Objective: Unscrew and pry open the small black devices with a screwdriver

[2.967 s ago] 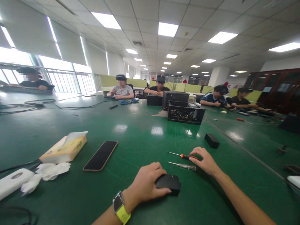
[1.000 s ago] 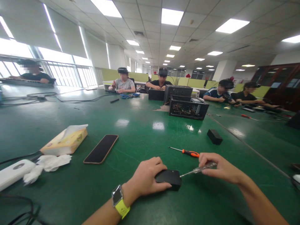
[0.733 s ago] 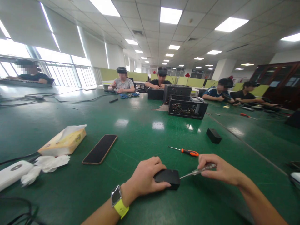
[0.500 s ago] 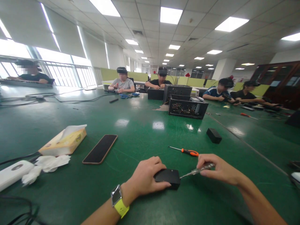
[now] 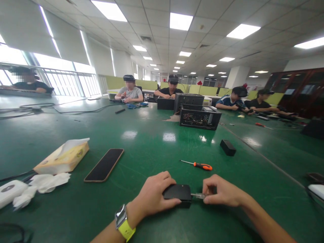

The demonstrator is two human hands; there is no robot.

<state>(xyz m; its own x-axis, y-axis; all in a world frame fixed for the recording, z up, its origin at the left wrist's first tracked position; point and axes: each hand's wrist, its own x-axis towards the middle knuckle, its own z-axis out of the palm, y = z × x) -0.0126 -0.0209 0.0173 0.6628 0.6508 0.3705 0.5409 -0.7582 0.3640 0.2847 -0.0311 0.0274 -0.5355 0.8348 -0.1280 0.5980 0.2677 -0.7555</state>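
Observation:
My left hand [image 5: 155, 191] is closed around the left part of a small black box [image 5: 179, 192] lying on the green table [image 5: 152, 141]. Between the fingertips of my right hand [image 5: 224, 191] is a clear-handled screwdriver [image 5: 199, 195], held nearly level. Its tip meets the right end of the box; whether it sits inside a gap there I cannot tell. An orange-and-black screwdriver [image 5: 202, 166] lies just beyond my hands. Farther to the right stands another small black block [image 5: 228, 147].
To the left lie a phone [image 5: 104, 165], a tissue pack [image 5: 62, 157], crumpled tissues [image 5: 48, 182] and a white device [image 5: 11, 192]. An opened black computer case [image 5: 199, 116] stands farther back. Several people sit around the table's far sides, and cables [image 5: 37, 106] run along the left.
The clear-handled screwdriver has swung from slanted to nearly in line with the box, and my right hand has moved left and lower. My left hand keeps its hold. The view has shifted slightly.

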